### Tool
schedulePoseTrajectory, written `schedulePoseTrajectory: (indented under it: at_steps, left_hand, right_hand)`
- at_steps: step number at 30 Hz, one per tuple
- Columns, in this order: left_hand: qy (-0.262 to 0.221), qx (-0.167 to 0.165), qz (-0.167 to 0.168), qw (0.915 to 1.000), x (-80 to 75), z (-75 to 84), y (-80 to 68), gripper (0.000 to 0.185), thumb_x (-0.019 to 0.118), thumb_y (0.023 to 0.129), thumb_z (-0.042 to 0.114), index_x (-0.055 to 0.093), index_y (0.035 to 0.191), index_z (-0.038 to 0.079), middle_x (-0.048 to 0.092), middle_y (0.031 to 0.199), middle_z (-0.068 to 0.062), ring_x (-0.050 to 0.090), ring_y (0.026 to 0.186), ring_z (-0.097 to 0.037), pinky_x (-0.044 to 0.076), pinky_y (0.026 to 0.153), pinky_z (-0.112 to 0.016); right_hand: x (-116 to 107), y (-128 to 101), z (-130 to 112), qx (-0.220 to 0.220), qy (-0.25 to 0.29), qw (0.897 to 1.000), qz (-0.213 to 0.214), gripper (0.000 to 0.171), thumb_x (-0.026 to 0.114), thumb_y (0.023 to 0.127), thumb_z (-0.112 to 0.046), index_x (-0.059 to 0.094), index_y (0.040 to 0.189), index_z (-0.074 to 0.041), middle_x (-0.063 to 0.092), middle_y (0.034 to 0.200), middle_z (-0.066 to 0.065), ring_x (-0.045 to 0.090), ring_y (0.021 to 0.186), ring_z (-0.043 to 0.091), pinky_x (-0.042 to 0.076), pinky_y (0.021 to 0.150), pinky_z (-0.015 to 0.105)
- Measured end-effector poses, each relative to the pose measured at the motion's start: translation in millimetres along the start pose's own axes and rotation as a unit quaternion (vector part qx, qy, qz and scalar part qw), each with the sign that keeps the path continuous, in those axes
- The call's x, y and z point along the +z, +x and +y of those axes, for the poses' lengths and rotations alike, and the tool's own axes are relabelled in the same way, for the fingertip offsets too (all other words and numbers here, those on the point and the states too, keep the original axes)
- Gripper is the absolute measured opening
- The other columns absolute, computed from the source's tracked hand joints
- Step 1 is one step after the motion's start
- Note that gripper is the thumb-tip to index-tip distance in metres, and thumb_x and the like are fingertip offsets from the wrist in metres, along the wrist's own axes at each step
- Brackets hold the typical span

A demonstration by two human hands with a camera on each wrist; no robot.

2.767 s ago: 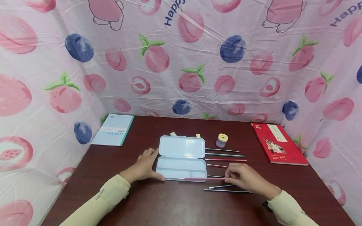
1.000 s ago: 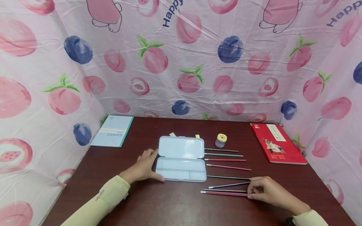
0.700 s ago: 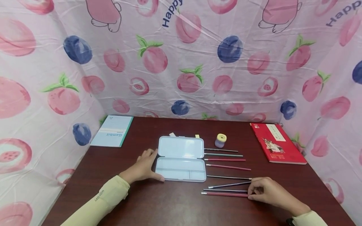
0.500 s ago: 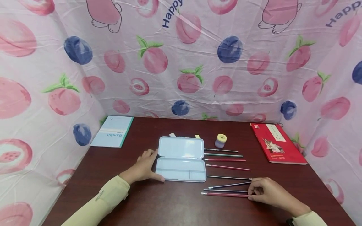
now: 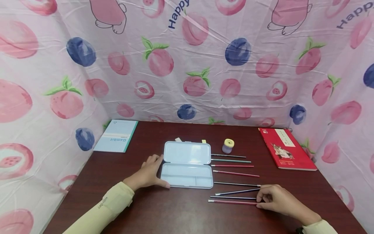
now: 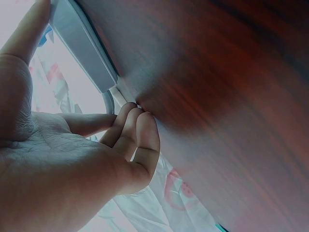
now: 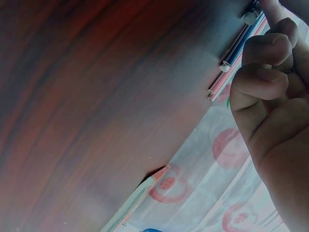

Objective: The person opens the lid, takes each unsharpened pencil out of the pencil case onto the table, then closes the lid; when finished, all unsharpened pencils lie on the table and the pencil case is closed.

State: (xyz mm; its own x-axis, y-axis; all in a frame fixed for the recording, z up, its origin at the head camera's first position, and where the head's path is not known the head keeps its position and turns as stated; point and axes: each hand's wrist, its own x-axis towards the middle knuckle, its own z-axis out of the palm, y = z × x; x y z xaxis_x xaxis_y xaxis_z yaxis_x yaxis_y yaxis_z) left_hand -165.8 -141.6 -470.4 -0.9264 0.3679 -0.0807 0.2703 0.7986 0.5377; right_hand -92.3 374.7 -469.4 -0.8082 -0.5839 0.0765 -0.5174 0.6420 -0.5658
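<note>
My left hand [image 5: 149, 172] rests at the left end of an open white pencil case [image 5: 187, 175], thumb along its near corner and fingers by its far side. In the left wrist view those fingers [image 6: 147, 130] are loosely bent and the thumb touches the case. My right hand [image 5: 271, 197] pinches the right end of a pink-red pencil [image 5: 230, 202], which lies lowest in a row of pencils. Just above it are a dark pencil [image 5: 232, 197] and a slanted blue pencil [image 5: 236, 192], their right ends by my fingers. The case's compartments hold nothing.
Further up the row lie a black pencil [image 5: 236, 184], two red pencils, a green pencil [image 5: 230, 160] and another dark one. A yellow-lidded jar [image 5: 228, 146] stands behind them. A notebook [image 5: 117, 136] lies back left, a red book [image 5: 287, 149] back right.
My right hand has carried the pink-red pencil from over the case's front edge to the table, below the other pencils, then nudged it slightly nearer. The left hand has stayed at the case.
</note>
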Motion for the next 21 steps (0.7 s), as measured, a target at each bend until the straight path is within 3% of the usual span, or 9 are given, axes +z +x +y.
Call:
schedulePoseTrajectory:
  at_steps: [11,21]
  left_hand:
    - [-0.002,-0.004,-0.004,1.0000,0.1,0.5,0.4,0.136,0.100,0.066,0.056,0.029,0.166,-0.003,0.045,0.153,-0.021,0.043,0.137,-0.032,0.040,0.113,-0.056]
    - [0.000,-0.008,-0.003,1.0000,0.0,-0.2,1.1,0.136,0.100,0.066,0.057,0.029,0.166,-0.003,0.046,0.153,-0.021,0.043,0.136,-0.031,0.040,0.111,-0.055]
  right_hand:
    - [-1,7,-8,-0.005,-0.006,0.999,0.038,0.016,0.089,0.088,-0.024,0.074,0.087,-0.026,0.056,0.073,-0.018,0.047,0.064,-0.009,0.043,0.055,0.018]
    - [-1,56,-38,0.030,-0.028,0.997,0.066,0.008,0.085,0.092,-0.021,0.080,0.097,-0.023,0.060,0.077,-0.019,0.051,0.069,-0.004,0.047,0.062,0.020]
